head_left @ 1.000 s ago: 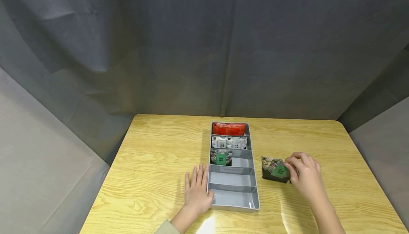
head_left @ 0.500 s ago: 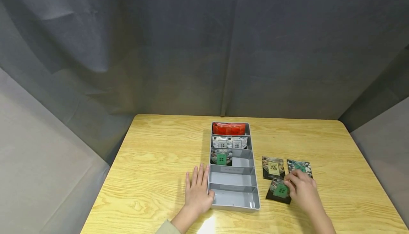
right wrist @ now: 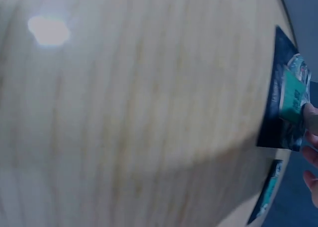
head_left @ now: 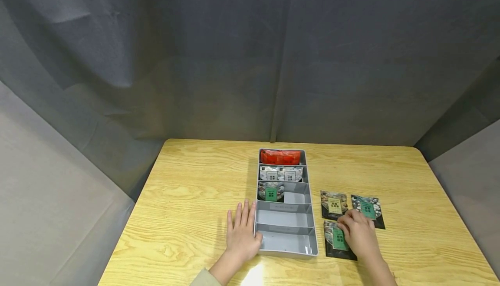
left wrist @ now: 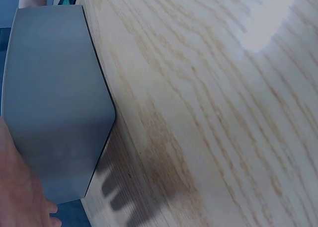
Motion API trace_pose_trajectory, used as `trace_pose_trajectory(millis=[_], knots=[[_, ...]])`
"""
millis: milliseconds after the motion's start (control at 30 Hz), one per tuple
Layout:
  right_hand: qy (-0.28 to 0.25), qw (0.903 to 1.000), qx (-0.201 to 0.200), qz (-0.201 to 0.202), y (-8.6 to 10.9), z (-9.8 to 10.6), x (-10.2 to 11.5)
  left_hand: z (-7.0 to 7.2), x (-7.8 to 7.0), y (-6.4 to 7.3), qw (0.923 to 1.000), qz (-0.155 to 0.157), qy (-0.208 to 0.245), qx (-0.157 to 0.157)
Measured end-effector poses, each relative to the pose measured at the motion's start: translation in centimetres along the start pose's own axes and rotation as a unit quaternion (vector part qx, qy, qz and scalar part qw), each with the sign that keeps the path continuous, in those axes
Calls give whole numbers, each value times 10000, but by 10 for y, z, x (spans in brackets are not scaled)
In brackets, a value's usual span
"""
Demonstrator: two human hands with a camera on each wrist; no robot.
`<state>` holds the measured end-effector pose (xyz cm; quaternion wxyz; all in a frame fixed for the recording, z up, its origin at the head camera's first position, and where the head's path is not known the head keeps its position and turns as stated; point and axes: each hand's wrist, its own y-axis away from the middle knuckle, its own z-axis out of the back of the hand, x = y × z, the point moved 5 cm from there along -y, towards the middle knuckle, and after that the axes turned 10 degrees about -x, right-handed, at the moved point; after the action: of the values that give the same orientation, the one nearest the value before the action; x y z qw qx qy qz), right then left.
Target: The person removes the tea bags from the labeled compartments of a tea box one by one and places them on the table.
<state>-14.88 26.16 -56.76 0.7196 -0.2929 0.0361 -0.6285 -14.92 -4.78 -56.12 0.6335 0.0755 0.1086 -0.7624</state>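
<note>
My right hand (head_left: 359, 236) pinches the upper right edge of a black sachet with a green label (head_left: 339, 239), close over the table beside the tray. In the right wrist view, thumb and fingers meet at the edge of this sachet (right wrist: 288, 100). Just beyond the hand lie a yellow-labelled black sachet (head_left: 334, 205) and a teal-labelled speckled sachet (head_left: 369, 208), the latter partly covered by the fingers. My left hand (head_left: 242, 235) lies with fingers spread along the left side of the grey divided tray (head_left: 287, 254), its thumb at the rim.
In the tray's rear compartments sit red packets (head_left: 280, 157), white patterned sachets (head_left: 279, 174) and one green-labelled sachet (head_left: 271, 192). The two front compartments hold no sachets. Dark cloth (head_left: 218, 60) hangs behind the wooden table (head_left: 195, 182).
My right hand has brought the green-labelled sachet toward the front and turned it straighter, uncovering the yellow-labelled and teal-labelled sachets. The left hand and tray keep their places.
</note>
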Motion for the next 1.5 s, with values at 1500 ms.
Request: trace_pose_trajectory(millis=[1500], knots=[[-719,9866,-1303,665,-58,25,53,0,0,1,10000,-16,26,-33]])
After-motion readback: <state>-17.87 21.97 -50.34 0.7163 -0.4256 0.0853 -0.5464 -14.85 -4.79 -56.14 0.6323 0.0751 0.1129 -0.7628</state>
